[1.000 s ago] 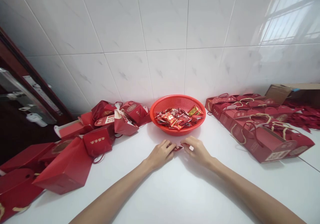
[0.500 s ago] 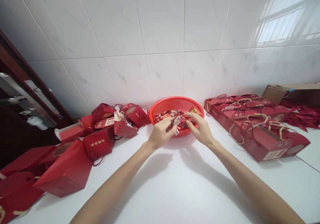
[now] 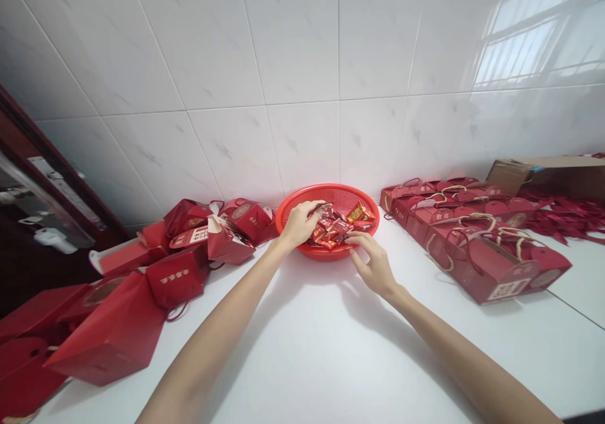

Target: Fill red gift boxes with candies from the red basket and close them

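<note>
A red plastic basket [image 3: 326,191] with a mesh wall stands on the white table against the tiled wall. In it lies a heap of candies [image 3: 334,230] in red wrappers, plus a gold-wrapped one [image 3: 358,213] at the right. My left hand [image 3: 299,224] reaches over the basket's left side, its fingers closed on a dark-wrapped candy [image 3: 326,210] at the heap's top. At the front right rim is my right hand [image 3: 374,263], fingers stretched toward the candies and thumb apart. Its fingertips are close to the heap; whether they touch a wrapper I cannot tell.
Red gift boxes [image 3: 108,329] with cord handles crowd the left side, some tipped over. Rows of upright red boxes [image 3: 491,254] stand at the right. Behind them are a cardboard box [image 3: 508,175] and a pile of dark red ribbons [image 3: 562,216]. A door with a handle borders the left.
My hands have moved apart. The left hand went left and lower with its wrapper toward the heap; the right hand drew back to the near rim. The view has shifted slightly.
</note>
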Action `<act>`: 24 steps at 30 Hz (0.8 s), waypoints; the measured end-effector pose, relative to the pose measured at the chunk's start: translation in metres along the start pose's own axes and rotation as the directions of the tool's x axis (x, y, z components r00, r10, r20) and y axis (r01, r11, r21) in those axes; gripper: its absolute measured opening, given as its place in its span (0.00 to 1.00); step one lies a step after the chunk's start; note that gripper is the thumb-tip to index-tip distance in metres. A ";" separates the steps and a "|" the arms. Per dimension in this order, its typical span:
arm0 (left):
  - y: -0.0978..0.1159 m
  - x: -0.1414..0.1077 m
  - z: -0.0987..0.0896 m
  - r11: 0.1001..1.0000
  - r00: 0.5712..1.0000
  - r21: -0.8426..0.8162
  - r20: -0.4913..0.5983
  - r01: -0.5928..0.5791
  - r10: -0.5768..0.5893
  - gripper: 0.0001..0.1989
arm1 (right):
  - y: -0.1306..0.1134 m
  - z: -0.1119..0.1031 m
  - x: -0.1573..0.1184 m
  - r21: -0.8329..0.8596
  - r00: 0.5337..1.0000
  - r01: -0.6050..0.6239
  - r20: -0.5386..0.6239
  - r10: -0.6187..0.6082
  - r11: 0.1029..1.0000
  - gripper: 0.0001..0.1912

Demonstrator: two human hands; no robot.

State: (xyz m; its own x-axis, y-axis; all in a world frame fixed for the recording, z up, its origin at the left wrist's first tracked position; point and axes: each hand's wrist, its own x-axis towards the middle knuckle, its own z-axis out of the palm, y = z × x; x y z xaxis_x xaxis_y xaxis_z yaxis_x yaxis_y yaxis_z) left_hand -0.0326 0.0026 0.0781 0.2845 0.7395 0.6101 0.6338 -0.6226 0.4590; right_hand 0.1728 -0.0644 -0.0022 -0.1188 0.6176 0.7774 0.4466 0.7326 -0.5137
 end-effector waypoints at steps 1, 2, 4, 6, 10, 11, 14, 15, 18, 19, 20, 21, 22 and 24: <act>0.000 0.000 -0.003 1.000 1.000 0.014 0.016 -0.010 0.010 0.16 | 0.000 0.001 -0.001 -0.003 1.000 0.001 0.000 -0.001 1.000 0.10; 0.000 -0.001 -0.005 0.999 0.999 0.028 0.045 -0.024 0.022 0.17 | -0.001 0.001 -0.001 -0.005 1.000 0.001 0.000 -0.001 1.000 0.10; 0.001 -0.003 -0.012 0.998 0.990 0.038 0.128 -0.058 0.053 0.20 | -0.001 0.002 -0.002 -0.009 1.000 0.003 0.002 -0.003 1.000 0.10; 0.002 -0.007 -0.019 0.996 0.979 0.022 0.189 -0.087 0.081 0.21 | -0.001 0.002 -0.003 -0.012 1.000 0.007 0.004 -0.007 1.000 0.10; -0.001 -0.022 -0.029 0.997 0.989 0.047 0.136 -0.068 0.061 0.16 | 0.001 0.003 -0.005 -0.014 1.000 0.002 0.014 -0.002 1.000 0.10; -0.003 -0.026 -0.031 0.996 0.991 0.067 0.123 -0.053 0.045 0.14 | 0.002 0.004 -0.005 -0.014 1.000 -0.001 0.016 0.001 1.000 0.10; -0.012 -0.036 -0.030 0.995 0.989 0.096 0.145 -0.024 0.010 0.12 | 0.003 0.006 -0.006 -0.012 0.999 0.020 0.030 -0.019 1.000 0.12; -0.015 -0.038 -0.028 0.995 0.988 0.098 0.154 -0.023 0.008 0.12 | 0.003 0.007 -0.006 -0.009 0.999 0.035 0.041 -0.034 0.999 0.12; -0.023 -0.037 -0.018 0.992 0.989 0.121 0.145 -0.030 0.012 0.14 | 0.003 0.009 -0.007 -0.003 0.996 0.068 0.063 -0.067 0.998 0.14; -0.025 -0.036 -0.015 0.991 0.990 0.134 0.141 -0.026 0.007 0.14 | 0.003 0.010 -0.007 -0.004 0.996 0.071 0.062 -0.070 0.997 0.14; -0.026 -0.035 -0.011 0.989 0.990 0.148 0.140 -0.015 -0.006 0.14 | 0.002 0.010 -0.008 -0.005 0.996 0.072 0.058 -0.071 0.997 0.13; -0.027 -0.033 -0.009 0.987 0.990 0.160 0.142 0.001 -0.024 0.15 | 0.002 0.009 -0.008 -0.006 0.996 0.074 0.055 -0.073 0.997 0.13; -0.027 -0.033 -0.007 0.986 0.989 0.165 0.145 0.015 -0.039 0.15 | 0.002 0.009 -0.008 -0.007 0.995 0.079 0.054 -0.078 0.997 0.12; -0.026 -0.035 -0.008 0.989 0.989 0.146 0.139 0.024 -0.045 0.15 | 0.003 0.008 -0.009 -0.008 0.994 0.088 0.058 -0.088 0.996 0.11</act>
State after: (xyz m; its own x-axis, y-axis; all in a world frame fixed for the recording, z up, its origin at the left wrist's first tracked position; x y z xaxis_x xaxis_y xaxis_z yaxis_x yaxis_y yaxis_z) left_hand -0.0649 -0.0095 0.0503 0.3530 0.7949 0.4935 0.7389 -0.5604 0.3742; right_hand 0.1681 -0.0656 -0.0131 -0.2089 0.5666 0.7971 0.4418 0.7818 -0.4400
